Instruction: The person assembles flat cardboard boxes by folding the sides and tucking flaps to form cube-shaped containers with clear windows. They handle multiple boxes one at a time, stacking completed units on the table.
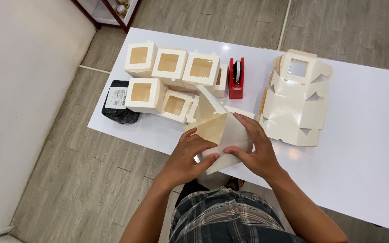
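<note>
A cream cardboard box [219, 130], partly folded, is held over the near edge of the white table [365, 148]. My left hand [186, 157] grips its lower left side, fingers pressing a flap. On the box's right side rests my right hand [255, 150], with its thumb at the bottom fold. A flap of the box stands up toward the far side.
Several folded cream boxes with square windows [169, 67] stand at the table's far left. A red tape dispenser [236, 77] sits beside them. A stack of flat unfolded box blanks [296, 101] lies to the right. A black packet [118, 102] rests at the left edge.
</note>
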